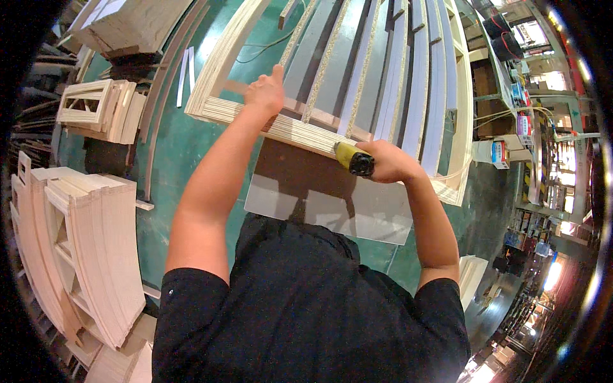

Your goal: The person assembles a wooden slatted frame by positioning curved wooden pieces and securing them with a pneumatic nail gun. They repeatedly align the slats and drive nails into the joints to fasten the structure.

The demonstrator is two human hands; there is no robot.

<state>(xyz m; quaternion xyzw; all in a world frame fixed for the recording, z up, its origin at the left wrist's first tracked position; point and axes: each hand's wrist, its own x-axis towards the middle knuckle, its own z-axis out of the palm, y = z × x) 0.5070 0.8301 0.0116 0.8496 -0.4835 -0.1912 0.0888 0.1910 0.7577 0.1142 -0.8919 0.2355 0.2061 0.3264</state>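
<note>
A large pale wooden frame [300, 132] lies ahead of me, with several long slats [361, 70] running away from its near rail. The slats have rough particle-board edges and grey-white faces. At the near end of the leftmost slat [297, 39], my left hand [265, 94] is closed around it just above the rail, one finger stretched along it; the other fingertips are partly hidden. My right hand [391, 163] grips a yellow-green and black handheld power tool [355, 159], held against the near rail. Its exact kind is not clear.
Below the rail, a pale sheet [377, 214] lies in shadow on the green floor [191, 150]. Stacked wooden frames [96, 108] and curved panels [102, 236] stand at left, near a large box [128, 29]. At right are a workbench [488, 83] and white tubs [500, 154].
</note>
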